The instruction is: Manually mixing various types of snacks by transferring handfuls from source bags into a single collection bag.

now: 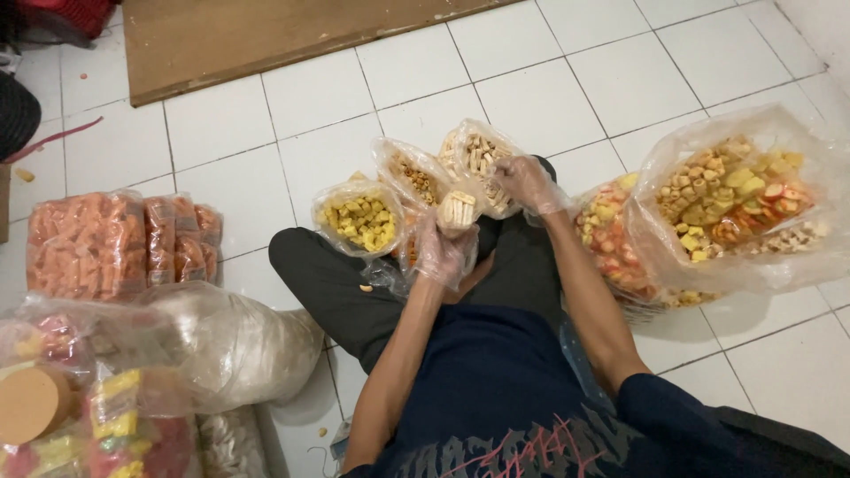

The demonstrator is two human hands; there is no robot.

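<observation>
Your plastic-gloved left hand point(440, 250) cups a small clear packet of pale crackers point(458, 211), mouth upward for filling. Just beyond, your gloved right hand point(525, 183) pinches sticks inside the open clear bag of beige stick snacks point(478, 158).

We note clear plastic gloves on left hand point(440, 250) and right hand point(524, 181), navy short-sleeved shirt point(496, 389) with red markings, black trousers point(332, 283).

Single head-worn view, looking steeply down.
Close over the lap and both forearms, facing forward across the white tiled floor point(549, 80) toward a wooden board point(266, 35).
</observation>
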